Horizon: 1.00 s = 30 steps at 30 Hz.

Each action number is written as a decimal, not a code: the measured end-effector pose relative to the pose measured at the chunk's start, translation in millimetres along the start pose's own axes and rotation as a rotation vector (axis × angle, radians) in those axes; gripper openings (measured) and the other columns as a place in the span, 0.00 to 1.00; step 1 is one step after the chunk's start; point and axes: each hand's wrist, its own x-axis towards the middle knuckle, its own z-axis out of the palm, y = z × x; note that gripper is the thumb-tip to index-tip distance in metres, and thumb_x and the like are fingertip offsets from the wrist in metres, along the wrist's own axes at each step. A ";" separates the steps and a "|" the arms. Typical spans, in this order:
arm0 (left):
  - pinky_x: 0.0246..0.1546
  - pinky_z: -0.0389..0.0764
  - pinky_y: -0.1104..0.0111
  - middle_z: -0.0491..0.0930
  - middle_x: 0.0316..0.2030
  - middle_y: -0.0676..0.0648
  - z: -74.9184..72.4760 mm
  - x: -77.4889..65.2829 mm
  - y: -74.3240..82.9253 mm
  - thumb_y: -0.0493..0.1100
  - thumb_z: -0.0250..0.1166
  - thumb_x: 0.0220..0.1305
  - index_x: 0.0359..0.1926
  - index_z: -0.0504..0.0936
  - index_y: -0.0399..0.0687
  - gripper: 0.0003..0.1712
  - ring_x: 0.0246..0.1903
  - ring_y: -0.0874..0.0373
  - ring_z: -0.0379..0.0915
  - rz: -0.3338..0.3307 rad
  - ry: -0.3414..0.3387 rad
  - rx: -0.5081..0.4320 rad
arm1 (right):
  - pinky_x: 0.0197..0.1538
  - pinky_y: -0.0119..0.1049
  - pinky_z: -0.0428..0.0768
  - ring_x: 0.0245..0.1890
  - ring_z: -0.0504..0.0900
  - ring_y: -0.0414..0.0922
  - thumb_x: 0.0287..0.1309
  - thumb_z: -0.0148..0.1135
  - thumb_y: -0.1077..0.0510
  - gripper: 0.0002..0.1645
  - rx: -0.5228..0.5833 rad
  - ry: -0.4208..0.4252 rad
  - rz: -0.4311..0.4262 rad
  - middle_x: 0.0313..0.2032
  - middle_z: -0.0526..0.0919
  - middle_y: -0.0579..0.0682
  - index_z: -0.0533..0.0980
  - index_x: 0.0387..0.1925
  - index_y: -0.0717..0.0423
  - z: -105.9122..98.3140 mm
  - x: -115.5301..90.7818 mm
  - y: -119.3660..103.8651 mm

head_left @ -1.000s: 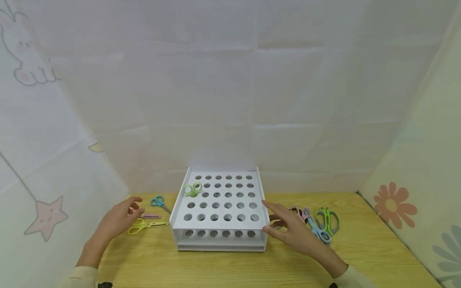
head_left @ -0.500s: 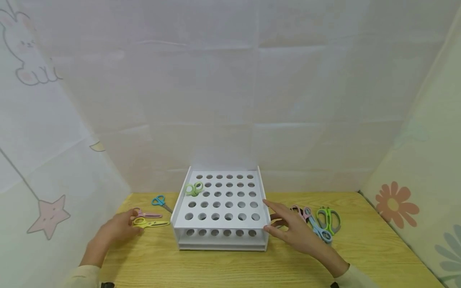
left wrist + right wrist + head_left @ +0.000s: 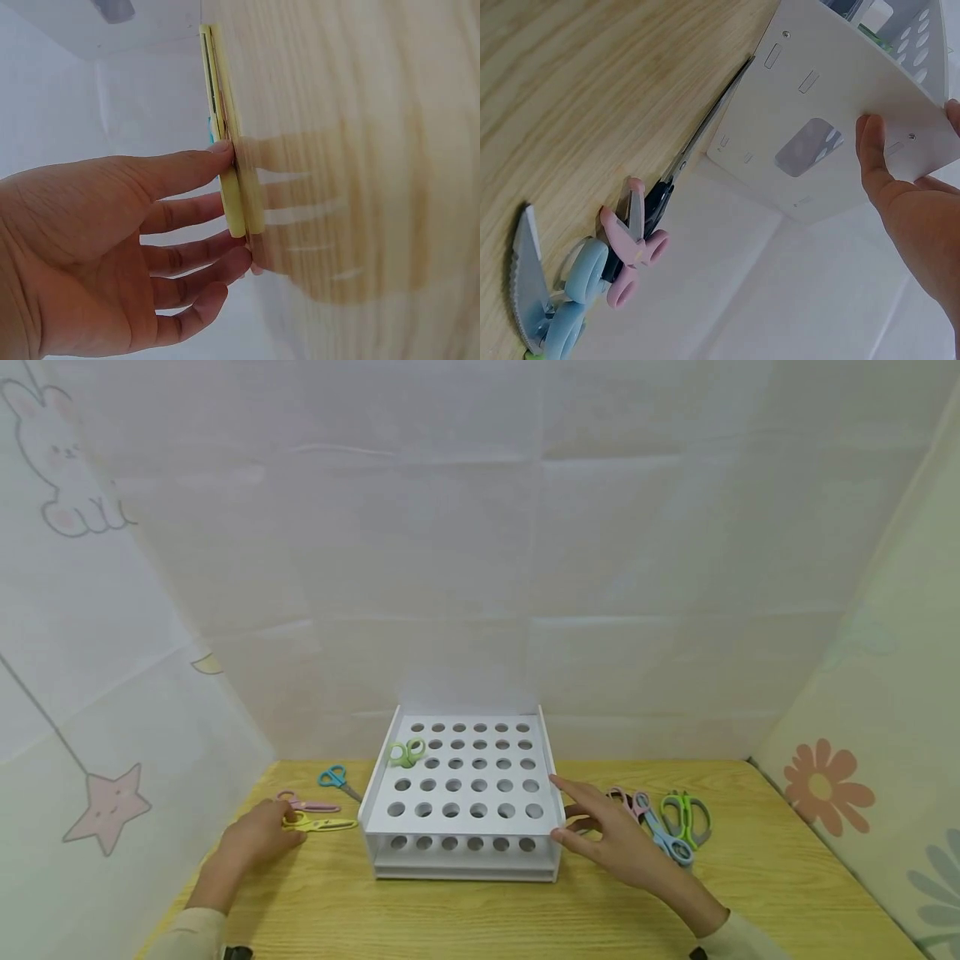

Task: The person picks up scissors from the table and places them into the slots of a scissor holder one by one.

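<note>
A white rack point(image 3: 465, 828) with rows of round holes stands mid-table in the head view; small green scissors point(image 3: 407, 753) sit upright in a hole near its left side. To its left, my left hand point(image 3: 258, 839) is at the handles of yellow scissors point(image 3: 324, 825) lying on the table. In the left wrist view, the thumb and fingers pinch the yellow handle point(image 3: 234, 202). Pink scissors point(image 3: 318, 807) lie just behind, blue-handled scissors point(image 3: 332, 777) farther back. My right hand point(image 3: 618, 843) rests extended fingers against the rack's right side panel point(image 3: 817, 97).
Right of the rack lie pink scissors point(image 3: 630, 247), light-blue-handled scissors point(image 3: 585, 274) with a serrated blade, black-handled scissors point(image 3: 658, 199) and green-and-grey scissors point(image 3: 685, 818). Bare wood point(image 3: 450, 918) shows in front of the rack. White sheeting point(image 3: 465, 568) hangs behind.
My left hand has come down from above the scissors onto the yellow handles and now pinches them. My right hand stays against the rack. The view shifts slightly.
</note>
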 end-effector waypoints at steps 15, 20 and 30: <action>0.44 0.79 0.42 0.83 0.45 0.40 7.2 6.8 -15.5 0.43 0.73 0.62 0.48 0.82 0.36 0.18 0.45 0.38 0.78 0.136 0.011 -0.077 | 0.48 0.43 0.85 0.52 0.83 0.43 0.66 0.69 0.49 0.44 0.010 -0.006 0.011 0.70 0.69 0.55 0.61 0.77 0.52 -0.5 0.1 -1.7; 0.44 0.80 0.45 0.84 0.44 0.42 10.2 9.9 -21.2 0.43 0.74 0.61 0.46 0.83 0.36 0.17 0.43 0.40 0.79 0.181 0.018 -0.106 | 0.48 0.42 0.85 0.52 0.83 0.44 0.66 0.69 0.49 0.44 0.014 -0.006 0.014 0.69 0.69 0.54 0.61 0.77 0.51 0.2 -0.7 -0.5; 0.33 0.76 0.57 0.76 0.33 0.47 1.1 6.3 -17.2 0.43 0.73 0.62 0.44 0.83 0.34 0.17 0.34 0.53 0.72 0.148 0.054 -0.129 | 0.47 0.43 0.85 0.51 0.83 0.44 0.66 0.69 0.50 0.43 0.005 0.005 0.000 0.68 0.70 0.54 0.62 0.77 0.52 0.7 0.0 -0.8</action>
